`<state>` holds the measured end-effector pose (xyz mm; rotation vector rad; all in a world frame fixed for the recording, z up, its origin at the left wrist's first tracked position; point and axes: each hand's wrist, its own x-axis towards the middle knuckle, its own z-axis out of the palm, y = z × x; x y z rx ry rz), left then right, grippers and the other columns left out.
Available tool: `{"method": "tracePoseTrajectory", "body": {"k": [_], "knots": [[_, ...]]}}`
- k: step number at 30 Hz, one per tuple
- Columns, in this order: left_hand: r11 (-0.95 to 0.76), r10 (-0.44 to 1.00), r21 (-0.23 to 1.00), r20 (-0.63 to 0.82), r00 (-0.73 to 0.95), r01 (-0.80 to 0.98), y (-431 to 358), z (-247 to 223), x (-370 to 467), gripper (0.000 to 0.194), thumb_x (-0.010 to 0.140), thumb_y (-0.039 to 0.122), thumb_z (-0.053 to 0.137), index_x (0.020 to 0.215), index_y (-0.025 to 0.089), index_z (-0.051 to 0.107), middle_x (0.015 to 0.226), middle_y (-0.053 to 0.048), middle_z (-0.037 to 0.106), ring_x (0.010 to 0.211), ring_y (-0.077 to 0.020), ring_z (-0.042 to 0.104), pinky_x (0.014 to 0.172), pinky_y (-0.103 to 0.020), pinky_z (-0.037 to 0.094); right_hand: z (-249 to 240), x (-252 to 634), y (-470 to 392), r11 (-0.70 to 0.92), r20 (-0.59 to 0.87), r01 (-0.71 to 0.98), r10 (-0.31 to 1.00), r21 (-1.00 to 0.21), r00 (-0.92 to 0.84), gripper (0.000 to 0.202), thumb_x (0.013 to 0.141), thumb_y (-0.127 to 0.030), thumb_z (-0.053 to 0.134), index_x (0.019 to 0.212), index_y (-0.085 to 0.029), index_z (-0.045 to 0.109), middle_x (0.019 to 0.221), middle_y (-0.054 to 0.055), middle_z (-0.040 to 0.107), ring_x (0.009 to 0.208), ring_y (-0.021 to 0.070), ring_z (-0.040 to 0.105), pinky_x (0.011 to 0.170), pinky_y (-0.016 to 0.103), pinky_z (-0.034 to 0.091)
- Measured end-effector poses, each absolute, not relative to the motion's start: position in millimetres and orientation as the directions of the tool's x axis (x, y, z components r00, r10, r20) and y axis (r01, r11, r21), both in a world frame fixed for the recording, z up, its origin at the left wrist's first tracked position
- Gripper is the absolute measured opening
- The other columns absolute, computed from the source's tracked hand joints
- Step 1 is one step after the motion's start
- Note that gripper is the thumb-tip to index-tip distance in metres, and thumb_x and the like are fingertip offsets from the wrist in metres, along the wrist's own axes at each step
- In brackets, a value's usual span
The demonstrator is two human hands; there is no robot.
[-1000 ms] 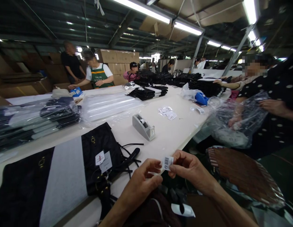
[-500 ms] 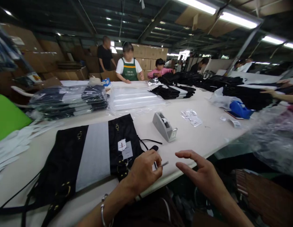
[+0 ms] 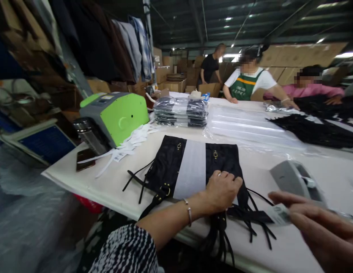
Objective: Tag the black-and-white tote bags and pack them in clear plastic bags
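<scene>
A black garment point(image 3: 165, 167) with brass buckles, thin straps and a pale grey band point(image 3: 190, 167) across its middle lies flat before me. My left hand point(image 3: 222, 191) rests on its right part, fingers curled down. What the fingertips grip is hidden, and the hang tags there are covered. At the lower right, my right hand point(image 3: 327, 225) pinches a small white label point(image 3: 279, 213) at the end of a black strap point(image 3: 253, 216). Just behind that hand stands a grey tape dispenser point(image 3: 287, 178), partly covered by the fingers.
A green and grey machine point(image 3: 122, 117), a steel flask point(image 3: 89, 132) and white label strips point(image 3: 133, 142) occupy the table's left. Farther back lie bagged garments point(image 3: 180, 110), transparent plastic bags point(image 3: 245, 123) and black garments point(image 3: 315, 131). A co-worker in a green apron point(image 3: 243, 89) stands opposite.
The view has swung left, bringing the green machine in. My left hand has gone onto the garment, over its tags. My right hand, spread before, now pinches the white label by the strap.
</scene>
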<state>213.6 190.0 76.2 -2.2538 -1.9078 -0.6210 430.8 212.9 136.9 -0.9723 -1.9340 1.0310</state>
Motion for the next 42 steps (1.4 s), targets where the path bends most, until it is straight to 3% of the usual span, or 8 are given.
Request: {"method": "tracePoseTrajectory", "body": {"k": [3,7,12,19,26,31,36,42], "knots": [[-0.161,0.916,-0.065,0.361,0.174,0.985,209,62,198,0.027,0.101,0.020,0.040,0.119,0.013,0.059,0.115,-0.011,0.067,0.118,-0.0268,0.058,0.103,-0.047,0.043,159,350,160,-0.061,-0.120,0.109,0.711,-0.992,-0.692,0.036,0.069,-0.057,0.081,0.064,-0.022,0.073,0.127,0.011,0.070,0.106,0.0344,0.069,0.090,0.045,0.057],[-0.112,0.856,-0.217,0.474,0.205,0.970,214,59,176,0.039,0.102,0.032,0.043,0.133,0.011,0.053,0.126,-0.014,0.063,0.127,-0.0291,0.052,0.109,-0.049,0.036,152,269,105,-0.263,-0.203,0.071,0.516,-0.962,-0.832,0.035,0.064,-0.050,0.087,0.069,-0.018,0.075,0.118,0.010,0.072,0.097,0.0260,0.069,0.084,0.034,0.057],[-0.072,0.806,-0.249,0.556,0.203,0.966,204,63,138,0.071,0.097,0.063,0.043,0.139,0.007,0.049,0.123,-0.018,0.064,0.128,-0.0342,0.052,0.112,-0.052,0.033,109,233,92,0.013,-0.011,0.025,0.612,-1.000,-0.791,0.027,0.074,-0.043,0.080,0.068,-0.018,0.073,0.080,0.006,0.070,0.076,0.0193,0.064,0.069,0.029,0.051],[0.067,0.805,-0.160,0.592,0.042,0.985,203,62,106,0.074,0.096,0.068,0.038,0.140,0.010,0.049,0.120,-0.018,0.065,0.125,-0.0315,0.055,0.113,-0.052,0.033,94,209,91,0.497,0.370,-0.024,0.613,-0.868,-0.698,0.010,0.085,-0.024,0.069,0.076,-0.020,0.073,0.078,0.003,0.066,0.075,0.0166,0.061,0.068,0.027,0.049],[0.134,0.863,-0.018,0.494,-0.108,0.991,198,63,92,0.069,0.096,0.064,0.043,0.139,0.011,0.051,0.128,-0.017,0.065,0.130,-0.0323,0.051,0.116,-0.051,0.032,88,197,88,0.547,0.371,0.048,0.627,-0.836,-0.685,0.003,0.082,-0.022,0.069,0.080,-0.020,0.068,0.079,0.002,0.065,0.072,0.0157,0.060,0.066,0.026,0.048],[0.224,0.868,0.069,0.440,-0.231,0.972,183,70,65,0.052,0.098,0.046,0.054,0.138,0.012,0.053,0.136,-0.019,0.061,0.134,-0.0329,0.049,0.116,-0.052,0.031,98,223,116,0.507,0.310,0.190,0.739,-0.841,-0.599,0.024,0.080,-0.023,0.067,0.104,-0.019,0.065,0.086,0.000,0.067,0.059,0.0112,0.053,0.060,0.025,0.046],[0.345,0.851,0.128,0.375,-0.368,0.930,151,70,14,0.035,0.097,0.032,0.054,0.128,0.017,0.060,0.143,-0.017,0.056,0.139,-0.0336,0.044,0.114,-0.051,0.034,109,310,207,0.486,0.321,0.385,0.849,-0.785,-0.419,0.023,0.089,-0.040,0.059,0.093,-0.020,0.071,0.092,0.005,0.073,0.078,0.0185,0.064,0.078,0.032,0.049],[0.339,0.890,0.280,0.213,-0.403,0.898,139,83,41,0.028,0.100,0.033,0.043,0.102,0.020,0.067,0.118,-0.012,0.068,0.114,-0.0281,0.060,0.099,-0.039,0.044,77,367,270,0.432,0.034,0.731,0.871,-0.529,-0.490,0.039,0.085,-0.039,0.063,0.117,-0.018,0.068,0.111,0.012,0.072,0.102,0.0278,0.067,0.093,0.038,0.047]]}}
